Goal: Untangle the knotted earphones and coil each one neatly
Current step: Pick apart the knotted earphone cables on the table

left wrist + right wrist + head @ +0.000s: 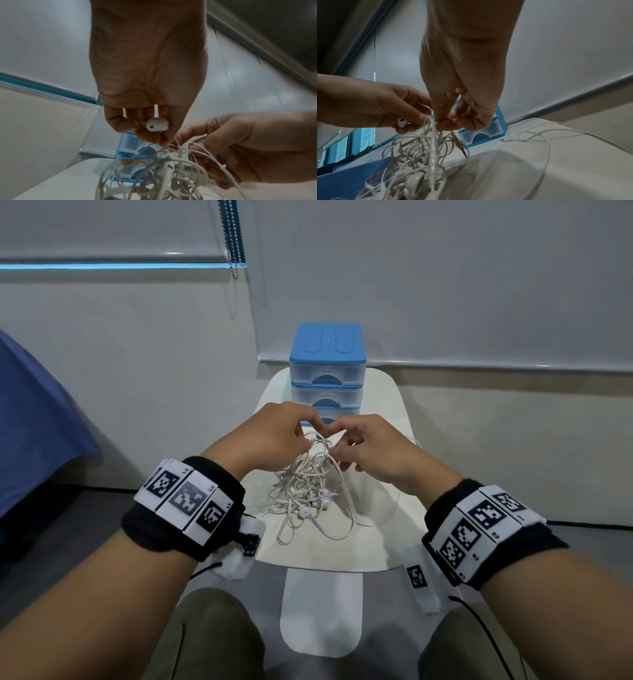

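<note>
In left hand point(145, 81): earbud point(157, 124).

Head downward, wrist views upward, close

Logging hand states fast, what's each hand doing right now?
Left hand: closed, pinching a white earbud above the tangle.
Right hand: closed, fingertips pinching cords at the top of the earphone tangle.
</note>
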Tool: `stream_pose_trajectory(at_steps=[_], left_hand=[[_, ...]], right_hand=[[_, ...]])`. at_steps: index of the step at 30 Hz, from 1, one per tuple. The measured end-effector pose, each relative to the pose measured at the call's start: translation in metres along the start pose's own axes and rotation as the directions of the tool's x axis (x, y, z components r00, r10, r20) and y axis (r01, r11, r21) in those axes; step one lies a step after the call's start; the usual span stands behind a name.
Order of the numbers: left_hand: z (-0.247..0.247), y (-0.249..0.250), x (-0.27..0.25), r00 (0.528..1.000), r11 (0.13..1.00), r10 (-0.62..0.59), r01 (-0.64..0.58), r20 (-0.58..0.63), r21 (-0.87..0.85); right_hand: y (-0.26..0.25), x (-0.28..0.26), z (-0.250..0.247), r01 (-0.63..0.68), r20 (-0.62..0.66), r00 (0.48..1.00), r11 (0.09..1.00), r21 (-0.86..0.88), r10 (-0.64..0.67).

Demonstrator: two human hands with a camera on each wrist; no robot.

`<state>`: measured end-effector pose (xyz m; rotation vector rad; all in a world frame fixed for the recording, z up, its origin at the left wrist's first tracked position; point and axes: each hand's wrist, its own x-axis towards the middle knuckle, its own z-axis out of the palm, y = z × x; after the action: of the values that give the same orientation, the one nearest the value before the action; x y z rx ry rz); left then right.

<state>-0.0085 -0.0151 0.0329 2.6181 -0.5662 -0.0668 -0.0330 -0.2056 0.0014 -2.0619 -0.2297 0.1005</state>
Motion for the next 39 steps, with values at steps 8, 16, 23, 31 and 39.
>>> stream_pose_trajectory(at_steps=[8,16,23,31,39], left_hand=[[0.002,0.000,-0.001,0.996,0.997,-0.003,-0.004,-0.089,-0.077],[0.000,-0.013,-0.013,0.990,0.993,0.003,-0.021,-0.144,-0.119],[0.001,-0.007,-0.017,0.998,0.980,-0.031,0.020,-0.055,-0.196],[0.015,0.003,-0.013,0.996,0.975,0.054,-0.067,-0.067,-0.210],[0.014,-0.010,-0.015,0.997,0.957,0.033,-0.052,-0.070,-0.285]], right_hand=[[-0.003,0.002,0.001,0.012,-0.066,0.998,0.986,-0.165,-0.023],[0.001,-0.006,-0.018,-0.080,-0.190,0.978,0.996,0.049,0.088],[-0.014,-0.009,-0.017,-0.053,-0.220,0.966,0.939,0.339,0.134],[-0.034,-0.012,-0.019,-0.018,-0.158,0.981,0.867,0.498,0.112],[-0.014,-0.013,-0.022,-0.130,-0.336,0.911,0.940,0.316,0.239]])
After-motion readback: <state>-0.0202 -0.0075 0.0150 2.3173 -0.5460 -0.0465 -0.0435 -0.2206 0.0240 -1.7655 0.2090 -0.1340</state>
